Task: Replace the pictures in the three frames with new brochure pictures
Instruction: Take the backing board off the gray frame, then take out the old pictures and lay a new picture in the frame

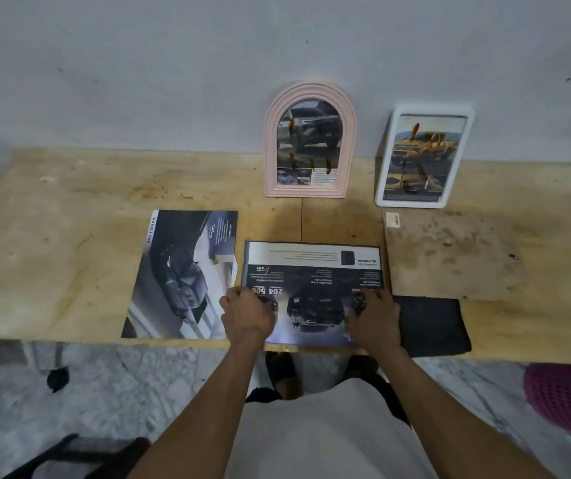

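Both hands, left (pixel 248 314) and right (pixel 375 318), fingers flat and released, pressing brochure (pixel 311 271) at table (pixel 70 202) front edge; probably fitting stage, next needing third frame, unseen here.

Seeing dim, flat indoor light, source not showing. Wall (pixel 139 63) in upper frame reading grey, slightly mottled. Faint glare washing over white frame (pixel 424 155) at upper right, softening its print. Soft shadow pooling around both hands at centre, left hand (pixel 248 314) and right hand (pixel 375 318) looking slightly smeared. Brochure (pixel 311 271) text staying legible only in big numerals; small print blurring. Wide-angle lens bowing table (pixel 52 236) edges, stretching corners. Lower corners going dark, soft, out of focus.
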`<state>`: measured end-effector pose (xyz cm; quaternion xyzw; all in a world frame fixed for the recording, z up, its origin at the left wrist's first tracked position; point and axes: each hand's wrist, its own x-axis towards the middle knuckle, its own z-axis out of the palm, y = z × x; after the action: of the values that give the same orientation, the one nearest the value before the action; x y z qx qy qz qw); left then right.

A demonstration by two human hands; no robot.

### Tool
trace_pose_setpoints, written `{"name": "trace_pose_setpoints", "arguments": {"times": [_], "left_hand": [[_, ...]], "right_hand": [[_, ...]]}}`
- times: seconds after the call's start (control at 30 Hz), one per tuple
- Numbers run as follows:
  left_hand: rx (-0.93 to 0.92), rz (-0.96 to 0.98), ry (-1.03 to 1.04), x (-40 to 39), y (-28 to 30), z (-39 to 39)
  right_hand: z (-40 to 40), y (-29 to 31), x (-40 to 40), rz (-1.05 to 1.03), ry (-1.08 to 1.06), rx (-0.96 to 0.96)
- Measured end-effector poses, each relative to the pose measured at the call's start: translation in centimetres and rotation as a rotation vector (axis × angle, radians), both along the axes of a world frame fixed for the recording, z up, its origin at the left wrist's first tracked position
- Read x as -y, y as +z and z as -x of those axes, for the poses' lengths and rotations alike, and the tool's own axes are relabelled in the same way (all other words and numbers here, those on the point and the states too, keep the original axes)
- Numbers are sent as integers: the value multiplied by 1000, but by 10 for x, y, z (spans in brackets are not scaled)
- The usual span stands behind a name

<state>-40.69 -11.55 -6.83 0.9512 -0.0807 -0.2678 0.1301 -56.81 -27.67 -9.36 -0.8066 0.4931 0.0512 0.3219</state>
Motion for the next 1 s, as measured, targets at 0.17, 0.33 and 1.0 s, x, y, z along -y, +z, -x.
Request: {"name": "trace_pose_setpoints", "arguments": {"times": [0.17,0.33,1.0], "left_hand": [[-71,72,192,7,4,-8],[-72,53,225,12,3,-16],[-4,153,211,9,4,-15]], "right_hand": [[-1,-2,-3,28,-17,-13],[-4,-1,0,19,-38,-9],[-9,6,-4,22,-87,-12]]}}
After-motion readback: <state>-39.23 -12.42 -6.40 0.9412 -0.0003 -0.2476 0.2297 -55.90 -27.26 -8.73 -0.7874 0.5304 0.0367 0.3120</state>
